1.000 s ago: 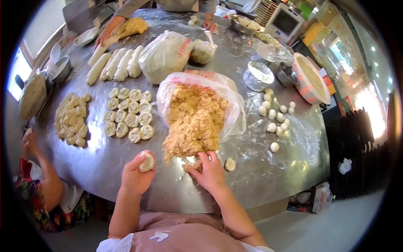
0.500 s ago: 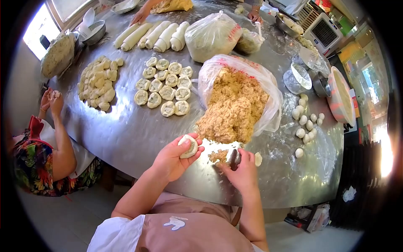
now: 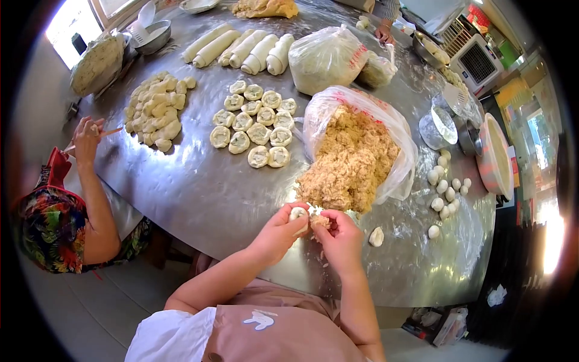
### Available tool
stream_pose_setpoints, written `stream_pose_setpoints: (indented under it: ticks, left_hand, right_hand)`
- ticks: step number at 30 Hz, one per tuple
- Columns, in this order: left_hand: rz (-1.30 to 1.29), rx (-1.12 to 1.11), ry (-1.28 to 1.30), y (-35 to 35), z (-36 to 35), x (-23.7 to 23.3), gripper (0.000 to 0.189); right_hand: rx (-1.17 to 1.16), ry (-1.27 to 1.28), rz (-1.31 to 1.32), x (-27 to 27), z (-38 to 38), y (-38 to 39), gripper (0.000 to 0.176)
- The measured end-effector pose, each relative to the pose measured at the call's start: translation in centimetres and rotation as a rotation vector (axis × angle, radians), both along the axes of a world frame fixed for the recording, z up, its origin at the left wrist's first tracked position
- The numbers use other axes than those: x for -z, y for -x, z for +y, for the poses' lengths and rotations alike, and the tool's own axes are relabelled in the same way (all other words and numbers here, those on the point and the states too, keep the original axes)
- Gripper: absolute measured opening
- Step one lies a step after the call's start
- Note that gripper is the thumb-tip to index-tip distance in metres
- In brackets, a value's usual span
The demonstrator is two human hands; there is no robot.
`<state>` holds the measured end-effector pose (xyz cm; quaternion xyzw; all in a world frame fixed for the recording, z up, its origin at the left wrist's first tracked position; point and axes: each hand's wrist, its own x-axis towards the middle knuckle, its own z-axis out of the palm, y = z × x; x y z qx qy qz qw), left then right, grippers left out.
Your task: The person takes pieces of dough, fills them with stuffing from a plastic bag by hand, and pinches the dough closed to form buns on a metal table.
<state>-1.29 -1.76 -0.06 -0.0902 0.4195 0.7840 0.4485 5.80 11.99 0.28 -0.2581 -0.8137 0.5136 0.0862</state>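
Head view, lower centre of the frame: the left hand holds a pale dough piece between thumb and fingers, and the right hand pinches a small crumbly clump just beside it. The dough looks light, soft and easily dented, perhaps tacky; its rim seems the best hold, with fingers supporting beneath. The clump probably sheds bits, so gathered fingertips suit it. Right of centre, a loose crumbly mound spills from a plastic bag.

Right fingers brought to the dough piece — filling clump now pinched, thin stick newly visible
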Motion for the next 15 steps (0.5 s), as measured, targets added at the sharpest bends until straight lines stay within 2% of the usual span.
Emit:
stream_pose_setpoints:
  ticks: [1, 5, 8, 11, 14, 15]
  left_hand:
    - [-0.012, 0.02, 0.027, -0.2, 0.3, -0.1, 0.027]
    - [0.004, 0.043, -0.097, -0.9, 1.2, 0.2, 0.032]
    - [0.203, 0.072, -0.047, -1.0, 1.5, 0.5, 0.033]
    - [0.303, 0.066, -0.043, -0.9, 1.6, 1.5, 0.033]
    - [0.25, 0.09, -0.055, -0.5, 1.3, 0.6, 0.03]
    - [0.179, 0.056, -0.061, -0.3, 1.2, 0.4, 0.029]
  right_hand:
    - [-0.006, 0.016, 0.046, -0.9, -0.4, 0.0, 0.027]
    - [-0.124, -0.199, 0.139, -3.6, -1.3, 0.2, 0.023]
    - [-0.132, -0.25, 0.205, -3.0, -1.4, 0.2, 0.023]
    - [-0.117, -0.214, 0.245, -3.3, -1.7, 0.2, 0.025]
    - [-0.065, -0.088, 0.267, -3.7, -1.7, -0.2, 0.029]
    - [-0.063, -0.139, 0.234, -3.6, -1.4, -0.4, 0.031]
